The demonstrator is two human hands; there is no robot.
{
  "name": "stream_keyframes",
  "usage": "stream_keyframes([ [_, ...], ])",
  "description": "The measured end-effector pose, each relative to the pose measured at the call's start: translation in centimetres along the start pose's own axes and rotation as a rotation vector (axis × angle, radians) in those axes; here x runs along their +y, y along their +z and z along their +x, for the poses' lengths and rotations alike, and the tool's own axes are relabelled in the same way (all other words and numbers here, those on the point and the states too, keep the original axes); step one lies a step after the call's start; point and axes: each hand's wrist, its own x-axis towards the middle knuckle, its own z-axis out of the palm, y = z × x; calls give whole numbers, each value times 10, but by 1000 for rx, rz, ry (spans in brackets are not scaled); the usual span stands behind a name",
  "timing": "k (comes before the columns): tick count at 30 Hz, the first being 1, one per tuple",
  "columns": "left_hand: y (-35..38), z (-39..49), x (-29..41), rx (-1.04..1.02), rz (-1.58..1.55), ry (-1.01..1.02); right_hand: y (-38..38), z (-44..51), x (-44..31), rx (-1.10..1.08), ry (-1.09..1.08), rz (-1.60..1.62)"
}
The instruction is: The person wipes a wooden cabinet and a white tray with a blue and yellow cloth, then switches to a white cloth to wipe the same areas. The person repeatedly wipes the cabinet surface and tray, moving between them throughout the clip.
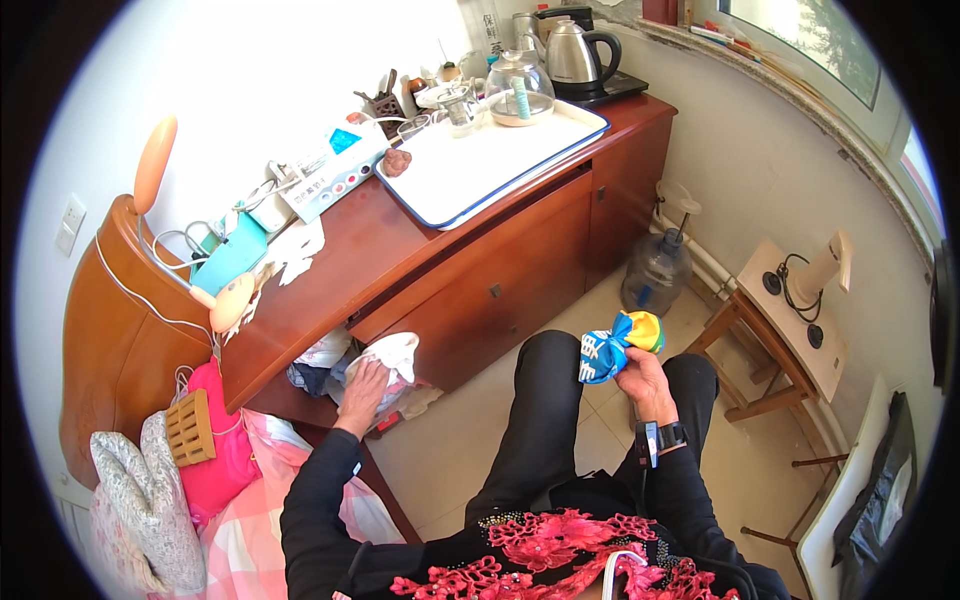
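Observation:
My right hand (643,384) grips a blue and yellow bundle (611,349), pinched in at its middle and bearing white writing, above my knees. It looks like folded fabric or a soft bag. At the left, my left hand (366,394) has its fingers on a bunched white cloth (396,354), just below the front edge of the wooden desk (360,251). Under and beside that cloth is a heap of clothes and fabrics (311,375), partly hidden by the desktop and my hand.
On the desk stand a blue-rimmed white tray (480,176), a glass teapot (517,90), a steel electric kettle (577,56) and a desk lamp (234,300). A large water bottle (656,274) and a wooden stool (795,330) are at the right. Left is a bed (247,540).

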Motion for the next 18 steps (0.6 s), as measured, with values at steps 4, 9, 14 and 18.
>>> stream_keyframes([
  [4, -25, 57, 5, 106, -125, 91, -3, 7, -4, -21, 25, 24],
  [9, -66, 178, 10, 336, -198, 168, -12, 11, -14, 54, -18, 40],
  [14, -105, 305, 36, 427, -137, 209, -18, 15, -17, 52, -53, 20],
  [18, -126, 396, 66, 487, -107, 199, -15, 13, -16, 56, -89, -46],
])
